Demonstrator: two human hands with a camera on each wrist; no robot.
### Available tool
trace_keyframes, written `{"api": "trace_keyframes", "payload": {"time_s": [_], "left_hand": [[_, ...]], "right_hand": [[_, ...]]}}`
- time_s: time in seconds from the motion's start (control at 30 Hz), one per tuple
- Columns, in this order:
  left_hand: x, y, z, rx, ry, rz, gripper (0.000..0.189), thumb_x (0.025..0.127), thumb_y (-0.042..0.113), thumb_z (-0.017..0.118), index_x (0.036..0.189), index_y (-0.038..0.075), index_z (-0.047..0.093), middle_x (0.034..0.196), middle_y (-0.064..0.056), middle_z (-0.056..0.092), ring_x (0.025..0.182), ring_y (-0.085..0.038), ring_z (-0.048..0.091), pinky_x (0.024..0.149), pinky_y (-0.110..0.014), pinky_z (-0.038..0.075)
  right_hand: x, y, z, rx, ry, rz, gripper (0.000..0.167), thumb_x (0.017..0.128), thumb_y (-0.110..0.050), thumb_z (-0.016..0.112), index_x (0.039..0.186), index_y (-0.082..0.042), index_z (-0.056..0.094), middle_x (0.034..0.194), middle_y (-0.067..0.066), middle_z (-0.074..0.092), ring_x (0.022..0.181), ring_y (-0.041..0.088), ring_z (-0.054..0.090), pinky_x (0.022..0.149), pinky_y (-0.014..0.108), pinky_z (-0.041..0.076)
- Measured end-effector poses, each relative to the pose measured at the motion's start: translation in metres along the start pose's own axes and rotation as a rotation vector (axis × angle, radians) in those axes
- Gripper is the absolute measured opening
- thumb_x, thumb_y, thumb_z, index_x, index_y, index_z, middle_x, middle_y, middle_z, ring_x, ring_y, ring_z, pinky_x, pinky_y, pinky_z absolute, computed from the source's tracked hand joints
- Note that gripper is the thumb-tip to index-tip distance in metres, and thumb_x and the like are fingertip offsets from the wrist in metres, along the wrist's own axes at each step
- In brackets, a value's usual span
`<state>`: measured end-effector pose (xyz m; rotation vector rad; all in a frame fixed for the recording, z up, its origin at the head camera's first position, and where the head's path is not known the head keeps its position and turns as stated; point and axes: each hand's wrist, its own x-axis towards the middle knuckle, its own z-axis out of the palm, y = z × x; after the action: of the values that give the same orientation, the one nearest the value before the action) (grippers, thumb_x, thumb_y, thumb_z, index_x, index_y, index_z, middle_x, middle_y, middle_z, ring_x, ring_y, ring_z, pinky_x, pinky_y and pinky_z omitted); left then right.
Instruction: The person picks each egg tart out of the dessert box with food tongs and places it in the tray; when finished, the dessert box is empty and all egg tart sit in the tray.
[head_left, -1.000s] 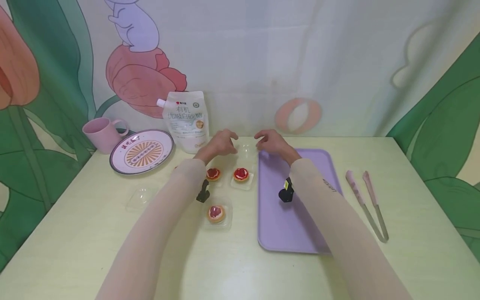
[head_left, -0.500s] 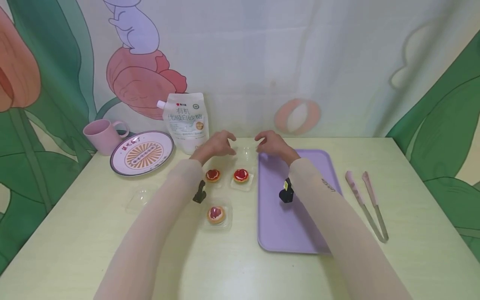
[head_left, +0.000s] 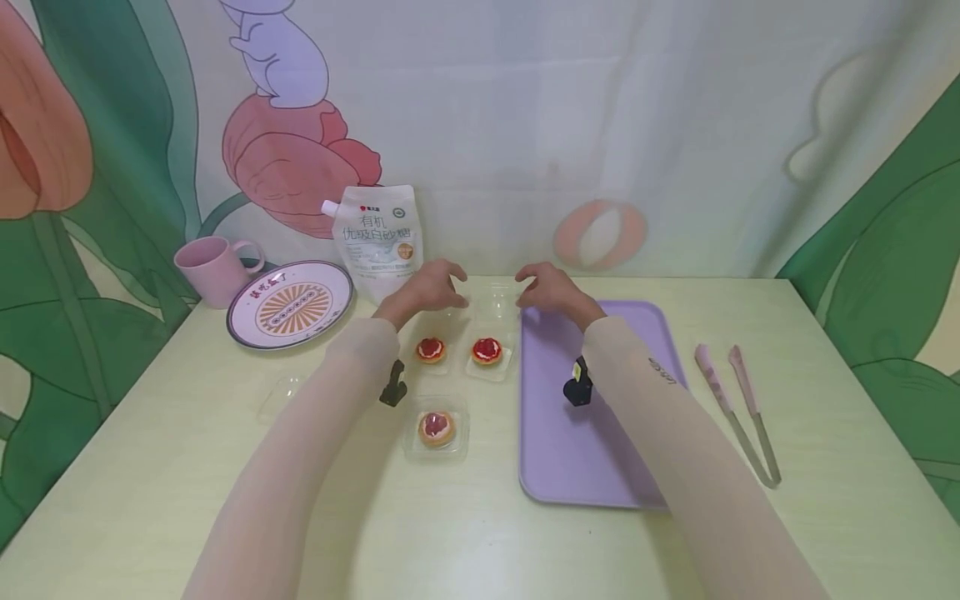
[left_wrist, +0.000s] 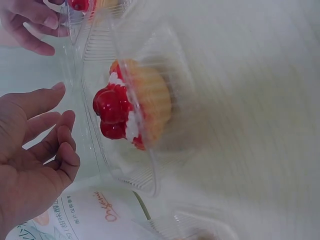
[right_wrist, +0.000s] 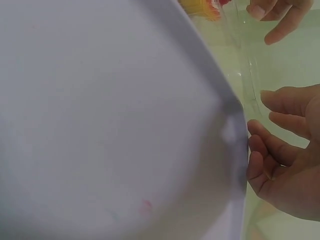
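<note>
Bare hands (head_left: 427,287), sheer beige sleeves, black wrist-mounted cameras, small dark print on right sleeve

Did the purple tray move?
No. The tray keeps its place beside the tongs and the tarts; the slight shift in the picture matches everything else, so only the camera moved.

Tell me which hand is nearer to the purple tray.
Right. The right hand hovers at the far left corner of the purple tray; the left hand is farther left, beyond the clear plastic box between them.

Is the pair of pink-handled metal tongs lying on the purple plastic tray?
No, the pink-handled metal tongs lie on the table, right of the purple plastic tray.
</note>
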<state>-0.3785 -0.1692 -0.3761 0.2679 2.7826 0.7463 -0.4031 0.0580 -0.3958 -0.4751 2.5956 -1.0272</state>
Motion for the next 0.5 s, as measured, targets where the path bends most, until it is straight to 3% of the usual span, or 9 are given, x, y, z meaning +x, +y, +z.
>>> {"api": "trace_keyframes", "payload": {"time_s": [0.2,0.5], "left_hand": [[-0.004,0.001,-0.003,0.001,0.017,0.021,0.053,0.092,0.017,0.07,0.139,-0.001,0.054,0.124,-0.021,0.064,0.105,-0.032,0.063,0.09,-0.039,0.054],[-0.026,0.006,-0.015,-0.035,0.136,0.129,0.046,0.092,0.018,0.07,0.132,0.0,0.059,0.113,-0.022,0.066,0.097,-0.03,0.061,0.084,-0.04,0.052]], "right_hand": [[-0.002,-0.002,-0.003,-0.032,0.002,-0.005,0.057,0.089,-0.01,0.066,0.142,0.0,0.048,0.13,0.026,0.063,0.12,0.037,0.062,0.104,0.045,0.048],[-0.009,-0.008,-0.011,-0.105,0.074,-0.059,0.062,0.091,-0.013,0.065,0.147,0.001,0.041,0.135,0.029,0.057,0.126,0.039,0.055,0.106,0.048,0.046]]}}
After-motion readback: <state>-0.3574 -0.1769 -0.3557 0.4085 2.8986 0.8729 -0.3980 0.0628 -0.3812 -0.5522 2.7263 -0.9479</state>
